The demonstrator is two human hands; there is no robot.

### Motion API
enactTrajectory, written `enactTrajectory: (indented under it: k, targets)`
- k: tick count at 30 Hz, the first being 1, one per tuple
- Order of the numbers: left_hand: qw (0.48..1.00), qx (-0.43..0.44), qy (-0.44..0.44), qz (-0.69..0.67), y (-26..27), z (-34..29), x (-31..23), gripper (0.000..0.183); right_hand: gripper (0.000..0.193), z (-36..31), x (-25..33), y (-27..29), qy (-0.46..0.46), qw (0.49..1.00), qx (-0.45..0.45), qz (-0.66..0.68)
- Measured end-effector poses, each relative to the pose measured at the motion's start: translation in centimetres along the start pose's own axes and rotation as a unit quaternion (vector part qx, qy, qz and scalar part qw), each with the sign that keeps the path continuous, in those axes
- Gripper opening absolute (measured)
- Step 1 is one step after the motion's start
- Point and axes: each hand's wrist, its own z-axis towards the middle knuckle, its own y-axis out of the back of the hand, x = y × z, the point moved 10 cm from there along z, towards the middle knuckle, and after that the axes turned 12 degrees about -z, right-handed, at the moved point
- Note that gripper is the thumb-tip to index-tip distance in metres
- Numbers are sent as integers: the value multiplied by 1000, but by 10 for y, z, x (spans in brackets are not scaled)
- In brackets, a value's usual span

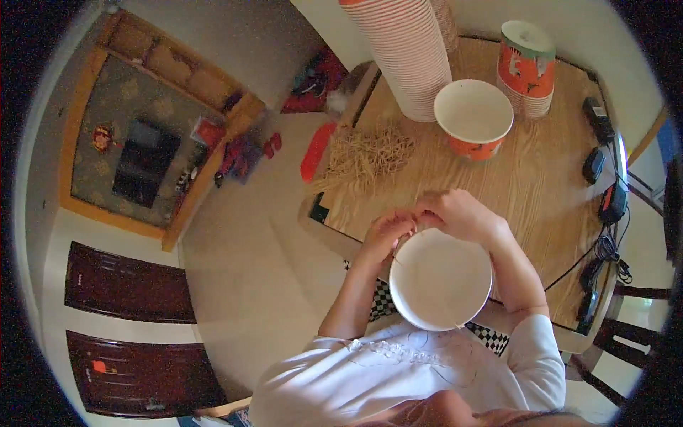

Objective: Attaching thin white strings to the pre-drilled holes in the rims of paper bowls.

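A large white paper bucket (441,281) sits in front of my chest, its open mouth facing up. At its far-left rim my left hand (388,233) and my right hand (459,212) meet with fingers bent and pinched together. What lies between the fingertips is too small to make out. A thin straw-coloured strand shows inside the rim by my left hand, and a short end sticks out at the near rim. Beyond my hands, a tangled heap of straw-coloured cords (373,151) lies on the wooden table (526,192).
An orange-and-white paper bucket (473,117) stands upright past my right hand. Behind it rise a tall stack of buckets (402,57) and a shorter upside-down stack (526,67). Black devices and cables (605,245) line the right table edge. A red oblong object (317,153) is beside the cords.
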Motion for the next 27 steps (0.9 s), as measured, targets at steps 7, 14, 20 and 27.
enactTrajectory:
  k: [7, 14, 20, 27]
  targets:
    - [988, 0, 66, -143, -7, -1, 16, 26, 12, -2, 0, -6, -26, 999, 30, 1]
    - [980, -12, 80, -184, -15, -7, 12, 28, 17, -1, 2, -12, -2, 999, 38, -37]
    - [979, -25, 109, -170, -9, -12, 22, 21, 16, -2, 0, -6, -17, 999, 41, -27]
    - [981, -66, 77, -164, -7, -20, 7, 25, 9, -3, 0, 1, -14, 1000, 8, -9]
